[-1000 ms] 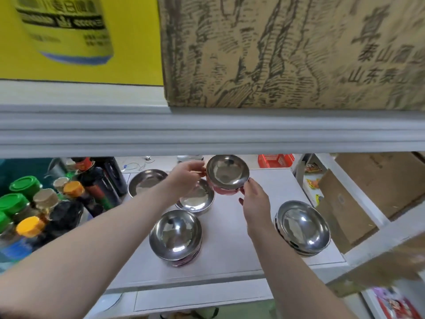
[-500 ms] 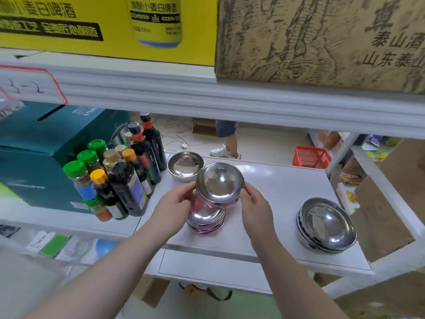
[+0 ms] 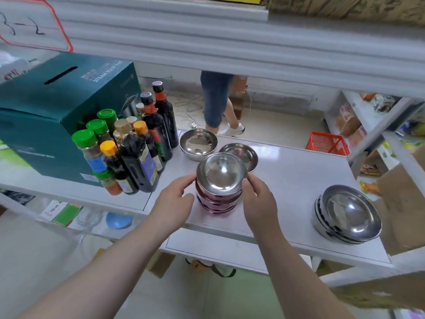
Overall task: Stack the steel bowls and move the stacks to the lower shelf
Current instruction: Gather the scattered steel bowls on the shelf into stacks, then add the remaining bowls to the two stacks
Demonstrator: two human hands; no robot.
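Observation:
A stack of steel bowls [image 3: 219,189] stands near the front of the white shelf [image 3: 299,180]. Its top bowl [image 3: 221,172] sits nested on the others. My left hand [image 3: 176,199] touches the stack's left side and my right hand [image 3: 258,199] cups its right side at the top bowl's rim. Behind the stack lie a single bowl [image 3: 198,143] and another single bowl [image 3: 241,155]. A second stack of bowls [image 3: 347,215] rests at the shelf's right front corner.
Several sauce bottles [image 3: 135,146] stand close to the left of the bowls, with a teal box [image 3: 57,116] behind them. An upper shelf edge [image 3: 230,42] hangs overhead. A person's legs [image 3: 216,102] and a red basket [image 3: 326,143] lie beyond.
Both hands brought the bowl down from the back of the shelf and set it on the front stack. The view has shifted down and left.

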